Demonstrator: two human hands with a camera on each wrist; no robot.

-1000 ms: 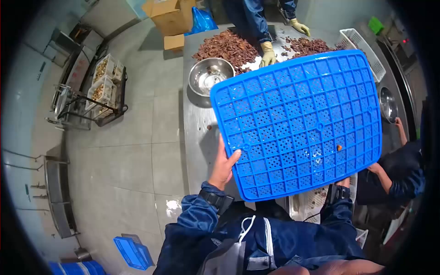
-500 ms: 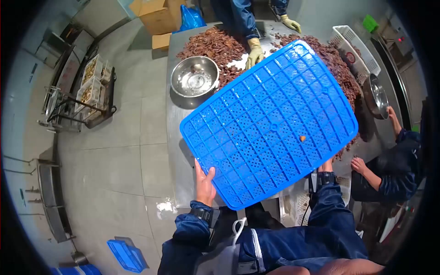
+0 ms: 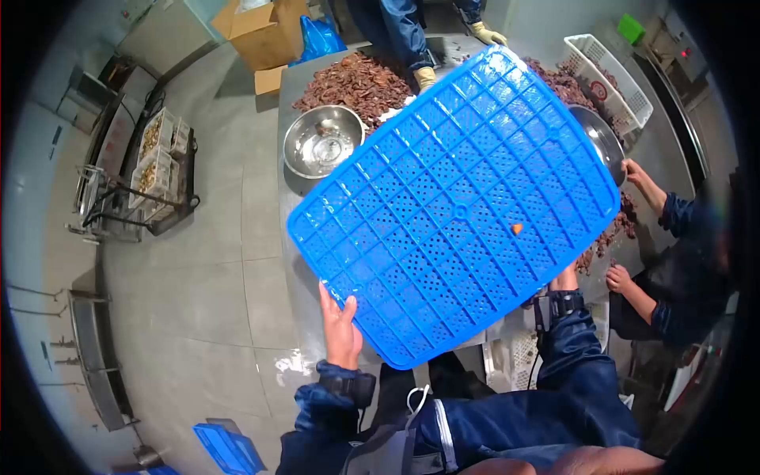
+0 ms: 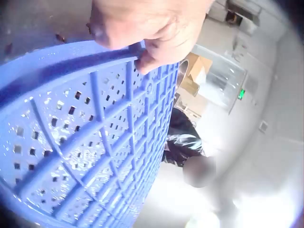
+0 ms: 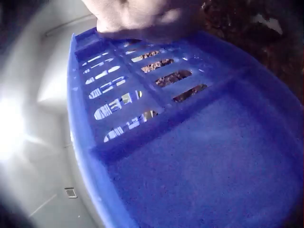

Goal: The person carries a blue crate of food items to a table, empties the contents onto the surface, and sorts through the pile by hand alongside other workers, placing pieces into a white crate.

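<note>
A wet blue plastic basket (image 3: pixel 443 214) is held tilted above the table, its ribbed, perforated underside facing the head camera. My left hand (image 3: pixel 340 332) grips its lower-left edge; in the left wrist view the thumb of that hand (image 4: pixel 156 28) lies against the ribbed grid. At the lower-right side my right hand (image 3: pixel 564 279) holds the basket, mostly hidden behind it in the head view. The right wrist view shows this hand (image 5: pixel 147 16) against the slotted side wall. A small orange-brown bit (image 3: pixel 516 229) sits on the underside.
Heaps of reddish-brown pieces (image 3: pixel 352 89) cover parts of the steel table (image 3: pixel 305 273). A steel bowl (image 3: pixel 323 142) stands left, a white basket (image 3: pixel 609 79) at back right. Another person's hand (image 3: pixel 643 186) holds a second steel bowl (image 3: pixel 598 138). A gloved hand (image 3: pixel 487 34) is across the table.
The basket has swung left and turned, its left end lower, with both my hands still on it. The person on the right has moved the steel bowl up and inward toward the heap.
</note>
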